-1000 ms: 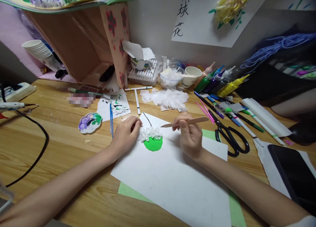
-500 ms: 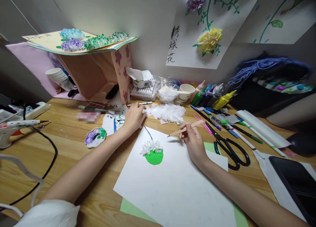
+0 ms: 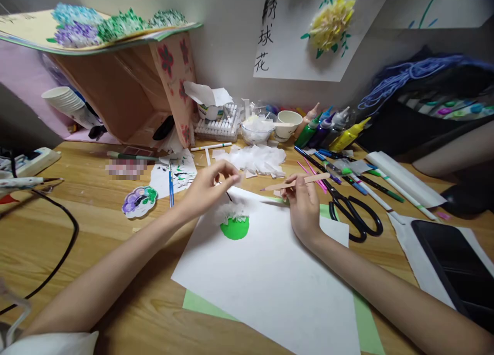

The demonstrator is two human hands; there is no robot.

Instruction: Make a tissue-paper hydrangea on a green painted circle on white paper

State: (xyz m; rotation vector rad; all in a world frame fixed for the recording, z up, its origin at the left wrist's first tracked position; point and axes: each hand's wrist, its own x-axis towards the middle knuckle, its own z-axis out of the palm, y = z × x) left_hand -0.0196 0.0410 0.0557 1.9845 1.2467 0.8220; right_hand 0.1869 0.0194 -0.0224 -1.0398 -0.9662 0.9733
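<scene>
My left hand (image 3: 216, 186) hovers over the top edge of a white sheet (image 3: 266, 272), thumb and fingers pinched together, with what looks like a blurred scrap of white tissue paper at their tips. In my right hand (image 3: 303, 206) is a pale pointed wooden stick (image 3: 314, 178) with a dark tip, aimed left above the sheet. Between the hands and nearer to me lies a green paper circle (image 3: 235, 228), its upper part covered with white paper tufts (image 3: 236, 211). Behind my left hand is a pile of torn white tissue paper (image 3: 254, 160).
Black-handled scissors (image 3: 357, 216), pens and a phone (image 3: 451, 262) lie to the right. Paint bottles (image 3: 351, 134), a paper cup (image 3: 287, 123) and a bowl (image 3: 257, 132) stand at the back. A flower-shaped palette (image 3: 139, 201) and blue brushes (image 3: 171, 185) are left.
My left hand has lifted away from the tissue pile and come right and towards me over the sheet. My right hand still holds the stick, now tilted flatter. The view has dipped.
</scene>
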